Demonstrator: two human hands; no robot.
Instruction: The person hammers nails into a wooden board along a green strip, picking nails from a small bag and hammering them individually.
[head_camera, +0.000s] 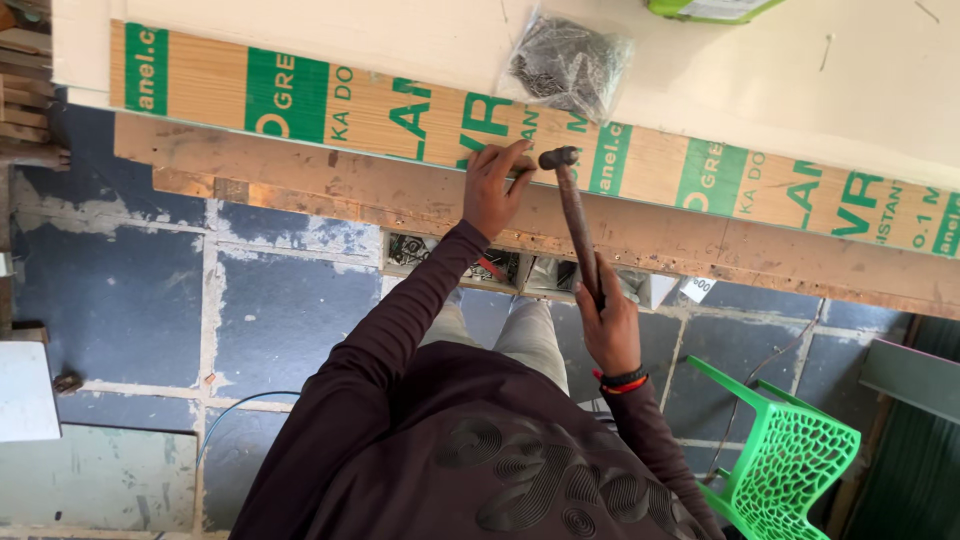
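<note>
Hammer (577, 220): dark metal head, long reddish-brown handle, worn and dull. Head lies at the lower edge of the printed plywood strip (400, 110), a pale wood-grain band with green blocks and lettering running across the workbench; handle slants down and away from that strip toward the person. Right hand (610, 322) is wrapped tight round the lower end of the handle, fingers closed fully on it; black and red bands sit on that wrist. Left hand (495, 190) rests just beside the hammer head, against the strip's lower edge, thumb and fingertips pinched together at the edge. Whether a nail sits in that pinch cannot be told, too small to resolve. Below the strip runs a rough brown timber rail (300, 175), scuffed and stained. Above the strip, on the cream board (800, 90), lies a clear plastic bag (568, 62) of dark nails, overlapping the strip's upper edge. Under the strip, beneath the bench, open compartments with small hardware are partly visible. Well below the strip, to the right-hand side, stands a green plastic chair (790, 460) on a blue-grey tiled floor (130, 300).
</note>
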